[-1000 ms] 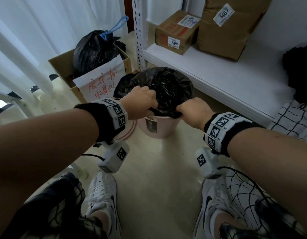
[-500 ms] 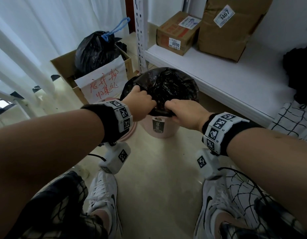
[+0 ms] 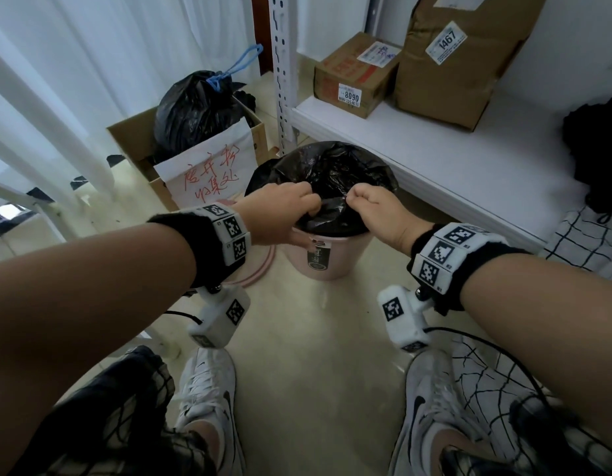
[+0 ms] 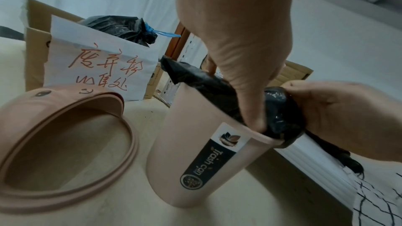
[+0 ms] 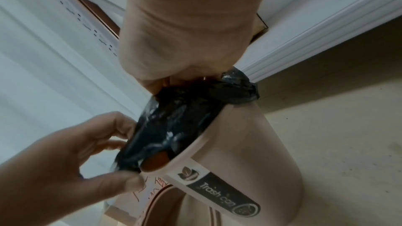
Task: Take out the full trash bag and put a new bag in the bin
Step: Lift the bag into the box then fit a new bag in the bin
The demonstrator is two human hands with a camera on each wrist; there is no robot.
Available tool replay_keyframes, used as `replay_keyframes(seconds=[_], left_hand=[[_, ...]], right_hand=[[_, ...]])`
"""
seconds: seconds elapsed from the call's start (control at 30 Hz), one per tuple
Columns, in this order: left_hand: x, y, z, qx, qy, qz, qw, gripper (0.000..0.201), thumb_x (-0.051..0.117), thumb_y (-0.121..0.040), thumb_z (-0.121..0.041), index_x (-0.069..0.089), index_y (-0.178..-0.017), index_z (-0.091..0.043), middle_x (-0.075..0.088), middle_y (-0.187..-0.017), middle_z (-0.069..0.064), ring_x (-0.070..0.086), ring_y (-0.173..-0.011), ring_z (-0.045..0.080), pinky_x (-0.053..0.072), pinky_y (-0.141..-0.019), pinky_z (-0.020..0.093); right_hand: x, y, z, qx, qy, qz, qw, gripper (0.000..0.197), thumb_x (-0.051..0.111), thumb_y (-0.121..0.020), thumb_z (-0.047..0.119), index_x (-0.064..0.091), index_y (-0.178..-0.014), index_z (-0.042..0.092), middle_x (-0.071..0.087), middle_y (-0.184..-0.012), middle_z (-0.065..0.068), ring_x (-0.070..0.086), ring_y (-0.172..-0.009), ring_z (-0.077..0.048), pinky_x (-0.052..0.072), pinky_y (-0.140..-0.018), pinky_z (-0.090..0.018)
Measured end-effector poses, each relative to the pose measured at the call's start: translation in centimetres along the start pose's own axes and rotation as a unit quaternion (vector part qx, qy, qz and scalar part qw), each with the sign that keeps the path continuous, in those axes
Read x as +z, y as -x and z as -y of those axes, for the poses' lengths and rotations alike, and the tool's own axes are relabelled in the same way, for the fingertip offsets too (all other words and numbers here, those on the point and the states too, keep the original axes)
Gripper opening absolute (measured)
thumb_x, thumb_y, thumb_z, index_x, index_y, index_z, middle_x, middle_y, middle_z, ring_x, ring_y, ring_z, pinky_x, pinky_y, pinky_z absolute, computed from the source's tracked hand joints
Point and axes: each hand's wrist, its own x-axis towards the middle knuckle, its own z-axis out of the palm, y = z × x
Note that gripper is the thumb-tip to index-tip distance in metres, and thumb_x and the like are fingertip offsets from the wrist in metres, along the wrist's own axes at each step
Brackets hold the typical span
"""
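A pink trash can (image 3: 328, 259) stands on the floor by the shelf, lined with a black bag (image 3: 335, 170) that bulges above its rim. My left hand (image 3: 280, 214) and right hand (image 3: 376, 211) sit close together at the near rim, each gripping the bag's edge in curled fingers. In the left wrist view my thumb presses the bag (image 4: 280, 114) against the rim of the can (image 4: 195, 143). In the right wrist view the bag (image 5: 174, 126) is bunched between both hands above the can (image 5: 250, 143).
The can's pink lid (image 4: 65, 143) lies on the floor to its left. Behind it a cardboard box (image 3: 133, 139) with a handwritten paper sign holds a tied black bag (image 3: 194, 111). A white shelf (image 3: 452, 166) with cardboard parcels runs along the right. My shoes are at the bottom.
My right hand has slid along the near rim toward the left hand. Both now hold the bag's edge gathered up off the rim instead of spread apart.
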Motion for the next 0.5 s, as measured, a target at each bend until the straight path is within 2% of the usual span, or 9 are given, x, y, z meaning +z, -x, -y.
replay_keyframes(seconds=[0.03, 0.1, 0.17, 0.2, 0.27, 0.33, 0.4, 0.5], left_hand=[[0.1, -0.1, -0.2, 0.005, -0.017, -0.002, 1.0, 0.041, 0.056, -0.086, -0.046, 0.052, -0.114, -0.016, 0.048, -0.116, 0.005, 0.052, -0.104, 0.023, 0.046, -0.087, 0.039], [0.1, -0.3, -0.3, 0.013, -0.026, -0.025, 0.999, 0.031, 0.046, -0.094, -0.031, 0.055, -0.118, -0.014, 0.049, -0.119, 0.007, 0.05, -0.108, 0.025, 0.043, -0.093, 0.039], [-0.3, -0.5, -0.5, 0.009, 0.015, -0.052, 0.999, 0.03, 0.041, -0.097, -0.028, 0.059, -0.114, -0.011, 0.05, -0.118, 0.009, 0.051, -0.107, 0.025, 0.042, -0.094, 0.036], [-0.5, -0.5, -0.5, 0.002, 0.04, -0.06, 0.997, 0.031, 0.04, -0.098, -0.028, 0.06, -0.113, -0.009, 0.051, -0.117, 0.009, 0.052, -0.106, 0.024, 0.042, -0.094, 0.035], [-0.9, -0.8, -0.6, -0.017, 0.079, -0.073, 0.994, 0.031, 0.039, -0.1, -0.025, 0.062, -0.112, -0.007, 0.052, -0.115, 0.01, 0.052, -0.106, 0.024, 0.04, -0.091, 0.03], [-1.1, -1.1, -0.7, -0.041, 0.126, -0.096, 0.986, 0.03, 0.04, -0.099, -0.023, 0.062, -0.109, -0.006, 0.055, -0.112, 0.01, 0.052, -0.105, 0.023, 0.038, -0.088, 0.027], [-1.2, -1.4, -0.8, -0.069, 0.169, -0.128, 0.975, 0.025, 0.043, -0.098, -0.022, 0.06, -0.107, -0.008, 0.058, -0.108, 0.008, 0.054, -0.102, 0.022, 0.039, -0.084, 0.027], [-1.2, -1.5, -0.6, -0.08, 0.186, -0.145, 0.968, 0.017, 0.047, -0.095, -0.019, 0.056, -0.108, -0.014, 0.06, -0.109, 0.003, 0.056, -0.099, 0.02, 0.041, -0.083, 0.028]], right_hand=[[0.0, 0.0, 0.1, 0.005, -0.017, 0.001, 1.0, 0.024, 0.041, -0.099, 0.018, 0.052, -0.077, 0.014, 0.049, -0.072, 0.005, 0.044, -0.068, -0.005, 0.036, -0.069, -0.027], [-0.2, -0.1, 0.0, 0.013, -0.039, -0.006, 0.999, 0.024, 0.04, -0.1, 0.025, 0.059, -0.092, 0.012, 0.054, -0.081, 0.005, 0.049, -0.075, -0.004, 0.039, -0.074, -0.023], [-0.8, 0.0, -0.4, 0.013, -0.045, -0.022, 0.999, 0.031, 0.041, -0.098, 0.037, 0.058, -0.102, 0.011, 0.058, -0.086, 0.004, 0.053, -0.081, -0.01, 0.043, -0.081, -0.028], [-1.3, 0.0, -0.8, -0.001, -0.019, -0.023, 1.0, 0.035, 0.045, -0.095, 0.044, 0.057, -0.104, 0.012, 0.059, -0.09, 0.002, 0.054, -0.085, -0.013, 0.044, -0.083, -0.032], [-2.0, 0.2, -1.2, -0.051, 0.111, 0.01, 0.992, 0.048, 0.059, -0.082, 0.056, 0.053, -0.108, 0.016, 0.057, -0.101, -0.001, 0.054, -0.093, -0.017, 0.045, -0.084, -0.035], [-2.2, 0.5, -1.3, -0.098, 0.242, 0.055, 0.964, 0.069, 0.069, -0.069, 0.062, 0.048, -0.118, 0.019, 0.05, -0.111, -0.001, 0.05, -0.101, -0.017, 0.043, -0.09, -0.035], [-1.7, 0.8, -1.3, -0.124, 0.313, 0.036, 0.941, 0.066, 0.071, -0.073, 0.046, 0.043, -0.125, 0.017, 0.047, -0.118, -0.005, 0.05, -0.106, -0.021, 0.043, -0.094, -0.038], [-1.6, 0.9, -0.9, -0.098, 0.283, -0.079, 0.951, 0.047, 0.056, -0.082, 0.008, 0.042, -0.127, 0.014, 0.044, -0.123, -0.011, 0.055, -0.098, -0.033, 0.048, -0.083, -0.044]])
